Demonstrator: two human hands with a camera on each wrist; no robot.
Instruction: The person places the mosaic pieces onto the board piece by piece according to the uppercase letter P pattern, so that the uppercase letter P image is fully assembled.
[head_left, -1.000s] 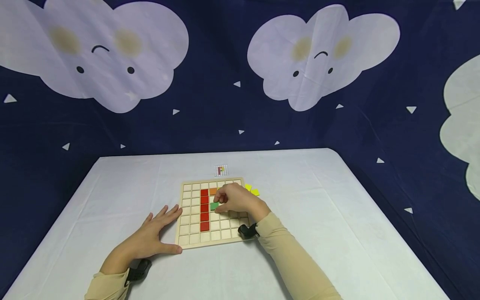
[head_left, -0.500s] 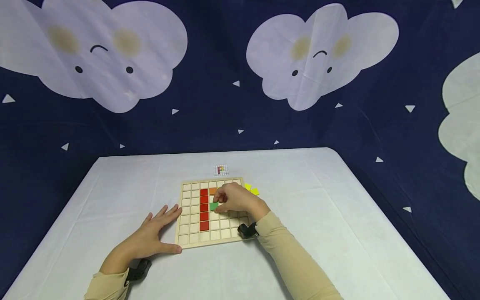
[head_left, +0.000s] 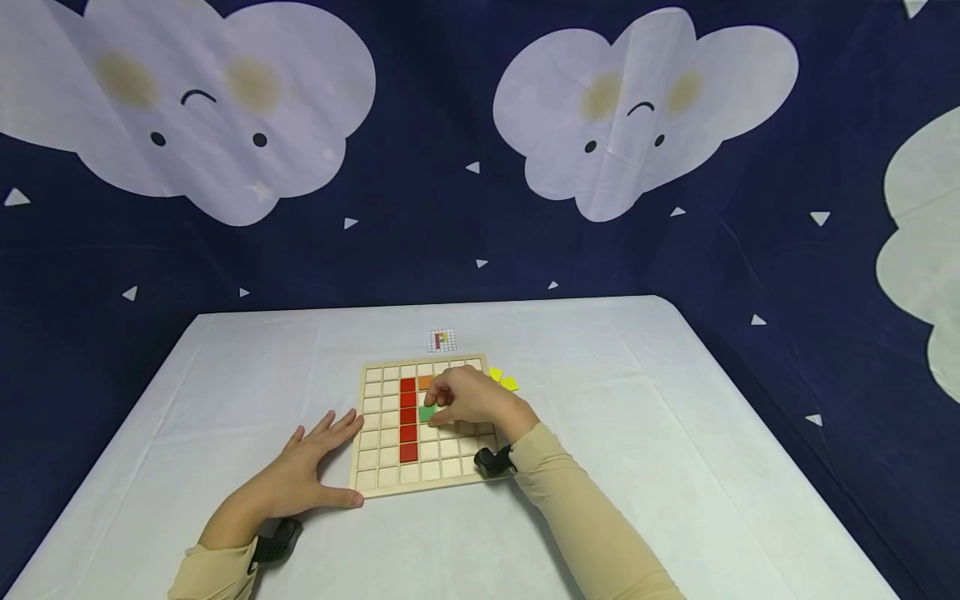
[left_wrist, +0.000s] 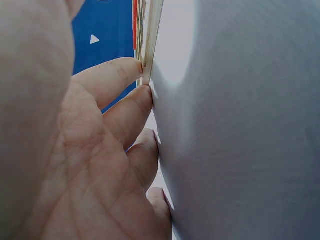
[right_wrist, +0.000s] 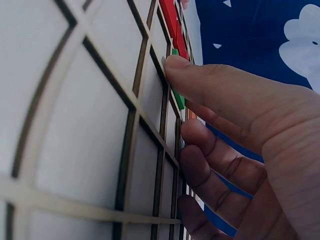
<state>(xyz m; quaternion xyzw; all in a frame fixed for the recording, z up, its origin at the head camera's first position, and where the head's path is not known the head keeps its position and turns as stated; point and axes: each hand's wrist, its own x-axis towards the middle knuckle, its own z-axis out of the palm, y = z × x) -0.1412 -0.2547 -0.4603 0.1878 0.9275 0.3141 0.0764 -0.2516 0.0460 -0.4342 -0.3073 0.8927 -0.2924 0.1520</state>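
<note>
A wooden grid board (head_left: 390, 492) lies on the white-covered table. Several red square tiles (head_left: 408, 415) form a column in it, and an orange tile (head_left: 425, 382) sits right of the top one. My right hand (head_left: 472, 395) is over the board and pinches a green tile (head_left: 427, 413) in the cell right of the red column. In the right wrist view the thumb (right_wrist: 178, 64) touches the green tile (right_wrist: 178, 97); the index fingertip is partly hidden. My left hand (head_left: 307, 471) rests with fingers spread against the board's left edge; its fingertips touch the rim (left_wrist: 152, 40) in the left wrist view.
Two yellow tiles (head_left: 510, 383) lie beside the board's upper right edge, near my right hand. Beyond the board's far edge lies a small printed pattern card (head_left: 442, 340). A dark blue cloth with clouds (head_left: 420, 242) hangs behind the table.
Hardly anything differs. The right-hand fingers and the green tile have shifted very slightly at most; the left hand stays at the board's edge.
</note>
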